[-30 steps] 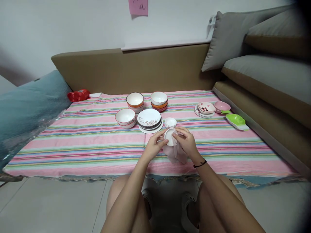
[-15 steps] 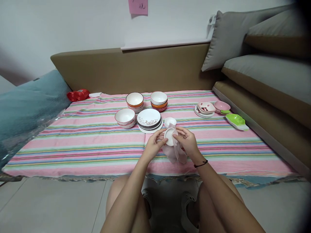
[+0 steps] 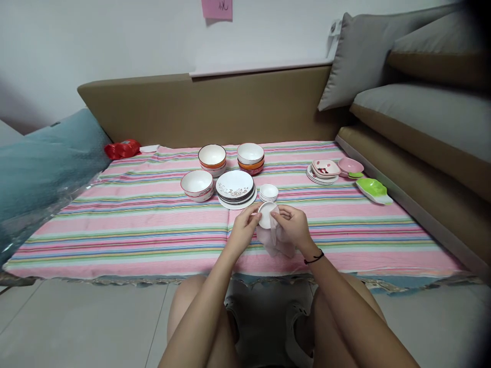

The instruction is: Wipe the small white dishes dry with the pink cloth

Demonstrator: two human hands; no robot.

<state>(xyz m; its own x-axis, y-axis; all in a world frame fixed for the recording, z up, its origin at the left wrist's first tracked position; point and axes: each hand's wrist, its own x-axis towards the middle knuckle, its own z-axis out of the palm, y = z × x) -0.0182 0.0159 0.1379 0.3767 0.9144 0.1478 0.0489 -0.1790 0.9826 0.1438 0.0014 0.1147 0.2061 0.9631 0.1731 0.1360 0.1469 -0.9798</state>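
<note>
A small white dish [image 3: 267, 216] is held up between my two hands, over the near part of the striped cloth. My left hand [image 3: 245, 225] grips its left rim, thumb on the front face. My right hand [image 3: 293, 222] pinches a thin pale pink cloth [image 3: 282, 244] against the dish's right side, and the cloth hangs below. Just beyond my fingers stands a short stack of small white dishes [image 3: 269, 191]. Left of that is a stack of plates [image 3: 235, 185], the top one white with a brown floral pattern.
Stacked bowls [image 3: 197, 184], [image 3: 212, 157] and more bowls [image 3: 250, 155] stand behind and left. Rightward are a strawberry-patterned dish [image 3: 326, 169] on small plates, a pink bowl [image 3: 350, 166] and a green leaf-shaped dish [image 3: 373, 189]. Cushions [image 3: 422, 117] border the right; a red bundle [image 3: 123, 149] lies far left.
My right hand and the pink cloth have shifted a little across the dish's face, and the cloth that stood above the rim is now lower. The stacks stay put.
</note>
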